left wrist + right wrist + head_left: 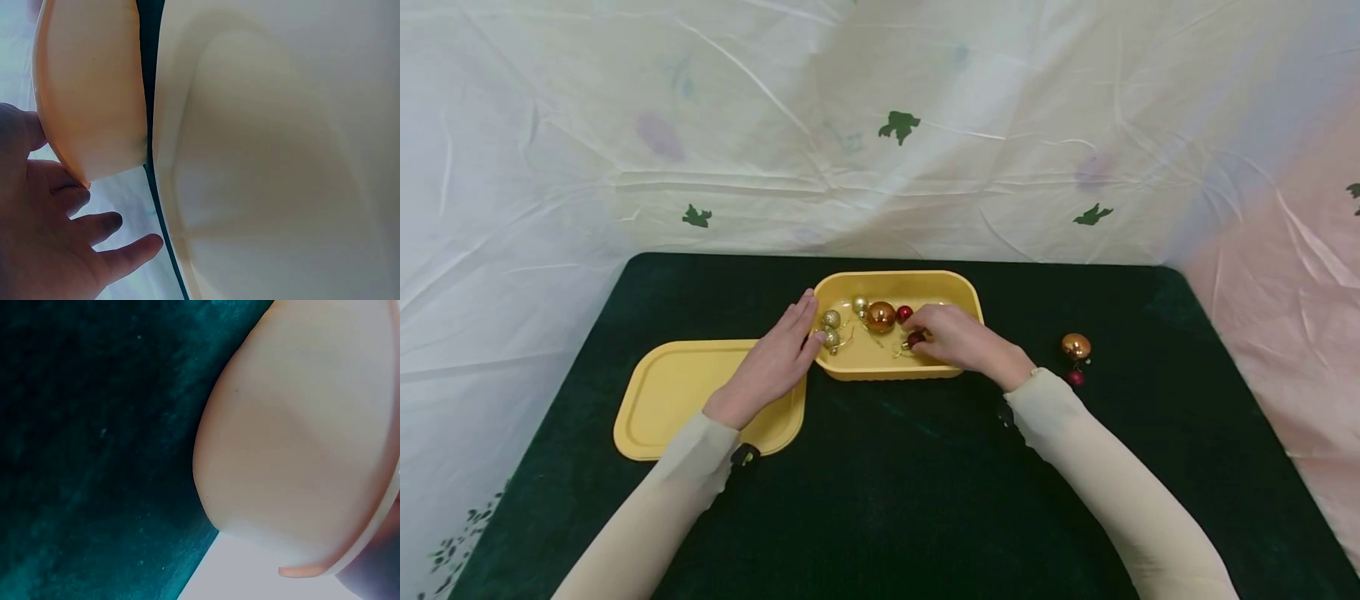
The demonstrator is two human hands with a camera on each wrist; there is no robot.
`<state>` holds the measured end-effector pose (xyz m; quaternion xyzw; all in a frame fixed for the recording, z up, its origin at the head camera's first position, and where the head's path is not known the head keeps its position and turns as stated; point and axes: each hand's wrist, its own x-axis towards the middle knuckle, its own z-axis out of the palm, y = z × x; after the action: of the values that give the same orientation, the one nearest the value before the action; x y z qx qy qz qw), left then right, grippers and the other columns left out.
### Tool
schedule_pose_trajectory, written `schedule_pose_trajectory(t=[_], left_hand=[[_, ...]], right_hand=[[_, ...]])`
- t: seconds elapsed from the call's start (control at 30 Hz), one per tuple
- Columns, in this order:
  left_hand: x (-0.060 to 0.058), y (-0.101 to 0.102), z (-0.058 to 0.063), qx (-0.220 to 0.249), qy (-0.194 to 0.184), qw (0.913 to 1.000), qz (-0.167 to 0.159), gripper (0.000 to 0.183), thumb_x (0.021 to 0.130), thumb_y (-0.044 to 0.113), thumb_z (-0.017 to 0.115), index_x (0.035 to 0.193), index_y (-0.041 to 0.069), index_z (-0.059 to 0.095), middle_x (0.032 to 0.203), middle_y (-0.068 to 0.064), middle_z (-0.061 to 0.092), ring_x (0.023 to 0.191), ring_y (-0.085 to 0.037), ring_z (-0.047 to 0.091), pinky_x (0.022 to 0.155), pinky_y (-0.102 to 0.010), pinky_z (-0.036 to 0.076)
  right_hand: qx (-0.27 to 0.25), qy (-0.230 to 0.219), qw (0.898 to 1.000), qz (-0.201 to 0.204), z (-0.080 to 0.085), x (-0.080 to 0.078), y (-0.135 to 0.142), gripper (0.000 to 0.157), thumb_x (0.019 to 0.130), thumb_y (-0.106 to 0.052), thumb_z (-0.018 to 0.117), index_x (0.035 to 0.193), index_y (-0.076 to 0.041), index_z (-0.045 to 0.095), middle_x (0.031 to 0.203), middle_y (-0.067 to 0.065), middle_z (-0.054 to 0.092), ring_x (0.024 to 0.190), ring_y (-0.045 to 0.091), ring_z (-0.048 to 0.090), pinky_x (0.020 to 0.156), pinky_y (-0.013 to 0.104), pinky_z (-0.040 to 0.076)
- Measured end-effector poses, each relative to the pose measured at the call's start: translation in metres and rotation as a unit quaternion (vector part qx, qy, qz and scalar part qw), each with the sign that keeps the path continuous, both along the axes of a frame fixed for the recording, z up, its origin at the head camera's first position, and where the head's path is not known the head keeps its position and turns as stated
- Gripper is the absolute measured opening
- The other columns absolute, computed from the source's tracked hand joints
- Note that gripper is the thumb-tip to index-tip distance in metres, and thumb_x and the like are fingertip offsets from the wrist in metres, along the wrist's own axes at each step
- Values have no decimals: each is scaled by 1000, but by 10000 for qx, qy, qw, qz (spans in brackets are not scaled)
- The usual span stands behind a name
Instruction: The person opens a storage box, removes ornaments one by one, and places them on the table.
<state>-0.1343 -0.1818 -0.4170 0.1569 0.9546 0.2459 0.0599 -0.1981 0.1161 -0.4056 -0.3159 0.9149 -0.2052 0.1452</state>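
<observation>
A yellow plastic box [895,373] holds several Christmas baubles. My left hand [775,354] rests against its left side, fingers extended along the rim; the left wrist view shows those fingers [134,257] spread beside the box wall [94,94]. My right hand [958,336] reaches in over the right front rim, its fingertips pinching a dark red bauble [915,339]. Close to these fingers lie a shiny copper bauble [881,317] and a red one [905,314]. Small gold baubles [831,319] sit at the left end. The right wrist view shows mostly the outer box wall [294,437].
A yellow lid [677,396] lies on the dark green tablecloth [880,500], partly beneath my left forearm. To the right of the box are another copper bauble [1076,347] and a red bauble [1075,377]. A pale curtain [760,125] hangs behind the table.
</observation>
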Motion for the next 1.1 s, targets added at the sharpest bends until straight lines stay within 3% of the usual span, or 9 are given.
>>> schedule_pose_trajectory(t=[0.3,0.9,1.1], left_hand=[[-1,-1,-2,-35,2,10000,-27,67,113,40,37,166,6,12,174,-10,6,158,-31,14,127,-50,18],[-1,-2,1,-36,-19,10000,-1,67,113,40,37,166,7,12,174,-8,6,159,-29,13,128,-48,16],[-2,-4,0,-23,13,10000,-22,67,113,39,39,165,6,12,174,-9,7,159,-29,13,128,-48,16]], right_hand=[[-96,137,9999,-40,0,2,1,27,97,-14,74,123,-6,75,118,7,72,99,20,63,94,40,55],[-1228,419,9912,-262,15,18,18,27,98,-20,74,122,-7,75,115,2,73,100,17,66,85,40,58],[-1555,650,9848,-412,20,26,23,24,98,-21,75,119,-11,76,108,-1,73,90,15,62,78,38,57]])
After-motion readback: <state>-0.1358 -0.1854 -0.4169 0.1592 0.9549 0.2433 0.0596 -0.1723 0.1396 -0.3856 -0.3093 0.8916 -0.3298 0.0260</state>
